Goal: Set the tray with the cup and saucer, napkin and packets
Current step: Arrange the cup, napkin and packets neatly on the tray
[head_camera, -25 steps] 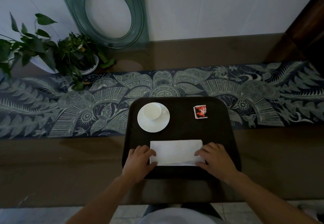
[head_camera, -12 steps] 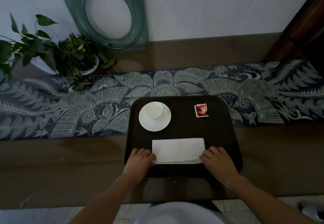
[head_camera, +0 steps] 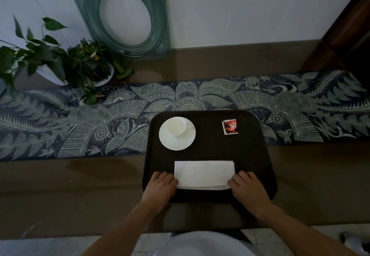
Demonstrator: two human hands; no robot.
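Note:
A dark brown tray [head_camera: 254, 155] lies on the table in front of me. At its far left a white cup [head_camera: 176, 126] stands on a white saucer [head_camera: 177, 142]. Small red packets [head_camera: 229, 127] lie stacked at the tray's far right. A folded white napkin [head_camera: 203, 173] lies flat along the tray's near side. My left hand [head_camera: 160, 188] rests with curled fingers at the napkin's near left corner. My right hand [head_camera: 248, 190] is curled the same way at the near right corner. Both hands touch the napkin's edges.
A patterned blue runner [head_camera: 80, 123] crosses the brown table [head_camera: 80, 191] under the tray's far end. Potted plants [head_camera: 60, 61] stand at the back left, beside a green glass panel [head_camera: 124, 15] leaning on the wall. A dark wooden frame [head_camera: 348, 31] is at the right.
Both hands have slid off the top of the napkin, outward and toward me, to its near corners. The napkin, cup and packets stay in place.

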